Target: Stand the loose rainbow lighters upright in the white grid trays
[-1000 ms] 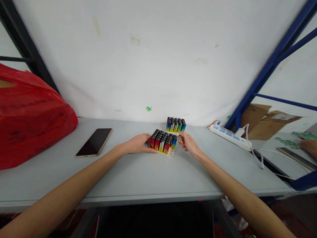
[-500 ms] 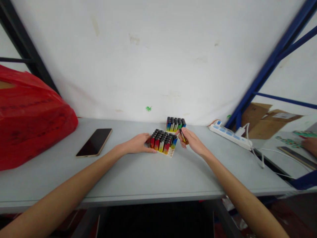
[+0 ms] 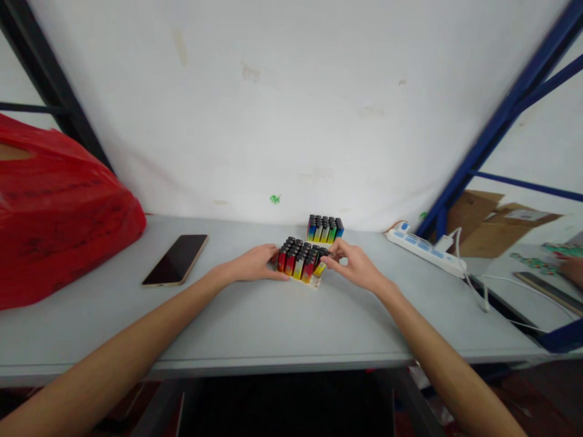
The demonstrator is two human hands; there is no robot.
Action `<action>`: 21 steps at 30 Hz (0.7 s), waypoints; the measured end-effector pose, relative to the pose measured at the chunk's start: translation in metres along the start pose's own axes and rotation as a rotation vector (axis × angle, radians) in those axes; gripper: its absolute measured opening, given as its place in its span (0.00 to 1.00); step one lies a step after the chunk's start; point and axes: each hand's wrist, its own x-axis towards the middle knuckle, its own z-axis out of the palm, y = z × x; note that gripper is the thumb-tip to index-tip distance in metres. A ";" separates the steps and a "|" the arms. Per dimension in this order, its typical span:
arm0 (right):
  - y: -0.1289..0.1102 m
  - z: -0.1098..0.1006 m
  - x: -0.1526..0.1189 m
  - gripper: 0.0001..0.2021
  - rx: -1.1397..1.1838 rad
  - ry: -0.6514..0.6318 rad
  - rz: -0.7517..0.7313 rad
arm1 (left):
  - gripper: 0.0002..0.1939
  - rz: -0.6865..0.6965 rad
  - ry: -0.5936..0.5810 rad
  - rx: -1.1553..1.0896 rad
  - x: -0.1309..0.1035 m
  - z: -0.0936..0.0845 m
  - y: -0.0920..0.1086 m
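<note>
A white tray (image 3: 313, 283) holds several upright lighters with black tops and red, yellow and clear-looking bodies. My left hand (image 3: 259, 263) grips its left side, fingers behind and thumb along the front corner. At the tray's right end my right hand (image 3: 348, 261) pinches a yellow lighter (image 3: 320, 269), tilted, with its lower end at the front right slots. Behind stands a second block of lighters (image 3: 324, 230) in blue, yellow and green, near the wall; neither hand is on it.
A phone (image 3: 177, 260) lies at the left, beside a large red bag (image 3: 68, 212). A white power strip (image 3: 426, 252) with cables is at the right. Beyond the blue frame (image 3: 489, 130) are cardboard boxes (image 3: 483, 224) and another person's hand (image 3: 571, 269).
My right hand has moved slightly left with its lighter, from beside the tray to the tray's front right slots. My left hand keeps its hold.
</note>
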 end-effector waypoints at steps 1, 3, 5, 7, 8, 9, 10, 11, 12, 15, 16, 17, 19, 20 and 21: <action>0.000 0.000 0.000 0.16 -0.022 -0.011 -0.001 | 0.33 -0.008 -0.001 0.002 0.000 0.000 0.000; 0.000 -0.001 0.000 0.16 -0.072 -0.022 -0.015 | 0.34 -0.014 -0.002 0.008 0.000 0.001 0.000; -0.002 -0.001 0.000 0.15 -0.102 -0.035 -0.040 | 0.34 -0.015 -0.008 0.018 0.000 0.000 0.000; -0.004 -0.001 -0.001 0.15 -0.110 -0.050 -0.056 | 0.34 -0.007 -0.012 0.017 0.000 0.000 0.001; -0.005 -0.001 -0.001 0.16 -0.109 -0.053 -0.056 | 0.33 -0.001 -0.011 0.011 0.000 -0.001 0.001; -0.005 0.000 -0.001 0.16 -0.103 -0.054 -0.052 | 0.32 0.004 -0.009 0.004 0.000 -0.001 0.002; -0.006 0.000 -0.001 0.16 -0.090 -0.056 -0.043 | 0.32 0.006 -0.004 -0.002 0.000 -0.001 0.002; -0.006 -0.001 -0.001 0.16 -0.072 -0.062 -0.030 | 0.32 0.005 -0.001 -0.004 0.000 -0.001 0.002; -0.005 -0.001 -0.001 0.17 -0.050 -0.074 -0.015 | 0.32 0.002 0.001 -0.002 0.000 -0.001 0.002; -0.004 -0.002 -0.001 0.18 0.005 -0.125 0.028 | 0.32 -0.001 0.001 0.005 -0.001 -0.001 0.002; -0.004 -0.001 0.000 0.18 0.017 -0.135 0.038 | 0.32 0.000 0.002 0.004 -0.001 -0.001 0.002; -0.003 0.000 0.001 0.18 0.018 -0.138 0.048 | 0.31 0.001 0.005 0.001 -0.001 -0.001 0.003; -0.002 0.003 0.003 0.18 -0.017 -0.129 0.071 | 0.31 0.002 0.016 -0.005 -0.001 -0.001 0.005; -0.002 0.005 0.004 0.19 -0.053 -0.117 0.083 | 0.31 0.005 0.022 -0.005 -0.001 -0.001 0.006; -0.001 0.006 0.005 0.19 -0.098 -0.104 0.092 | 0.31 0.010 0.031 -0.007 -0.002 0.000 0.006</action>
